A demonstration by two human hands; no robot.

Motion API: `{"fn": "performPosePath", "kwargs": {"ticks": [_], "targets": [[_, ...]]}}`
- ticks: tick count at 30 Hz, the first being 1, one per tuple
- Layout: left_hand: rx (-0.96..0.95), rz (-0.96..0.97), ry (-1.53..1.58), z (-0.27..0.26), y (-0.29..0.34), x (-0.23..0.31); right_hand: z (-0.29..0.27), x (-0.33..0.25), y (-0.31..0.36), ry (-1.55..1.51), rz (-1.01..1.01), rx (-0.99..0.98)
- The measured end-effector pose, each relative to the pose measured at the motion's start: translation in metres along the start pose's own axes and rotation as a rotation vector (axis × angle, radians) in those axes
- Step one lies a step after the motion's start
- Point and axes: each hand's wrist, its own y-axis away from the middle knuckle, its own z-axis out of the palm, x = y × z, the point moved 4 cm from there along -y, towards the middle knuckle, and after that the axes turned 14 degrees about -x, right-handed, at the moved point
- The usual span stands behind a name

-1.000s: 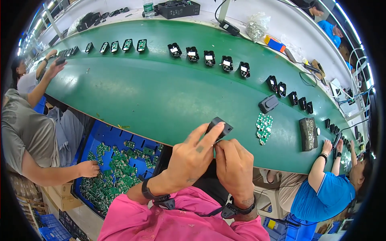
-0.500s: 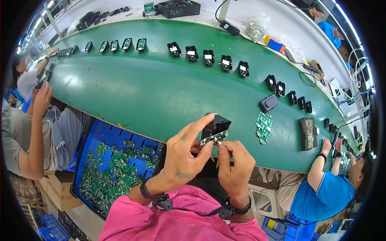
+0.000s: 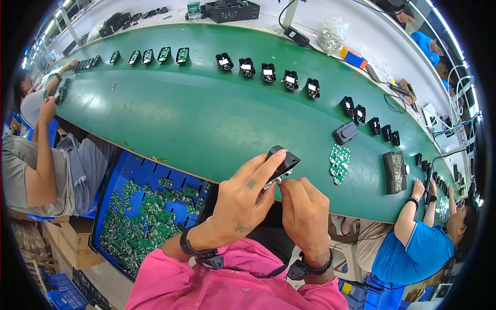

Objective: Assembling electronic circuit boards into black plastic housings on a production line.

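Observation:
My left hand (image 3: 238, 200) grips a black plastic housing (image 3: 288, 162), tilted above the table's near edge, with the index finger along its top. Along the housing's lower side shows a thin strip of a green-and-white circuit board (image 3: 289, 174), largely covered by my fingers. My right hand (image 3: 306, 213) is closed in a pinch against the board's edge, thumb and index finger together. Whatever lies between those fingertips is too small and hidden to name. To the right on the table are a panel of small circuit boards (image 3: 339, 164) and a closed black case (image 3: 345, 133).
Black housings (image 3: 268, 73) stand in rows along the green table (image 3: 206, 111). A blue bin (image 3: 135, 166) of loose circuit boards sits below its edge at left. A dark foam block (image 3: 394, 173) lies at right. Co-workers sit on both sides, one in a blue shirt (image 3: 413, 253).
My left hand has turned the housing, so less of the board shows. My right fingers have closed in at the board's edge. The co-worker's raised hand at left has lowered.

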Motion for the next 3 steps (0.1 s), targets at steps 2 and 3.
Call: {"fn": "performPosePath", "kwargs": {"ticks": [2,3], "targets": [[-0.005,0.003,-0.020,0.0008,0.0004,0.0012,-0.0010,0.0012,0.0003,-0.003,-0.006,0.000],[-0.003,0.004,-0.020,0.0008,0.0005,0.0019,-0.0008,0.0020,0.0003,0.006,-0.002,-0.023]]}}
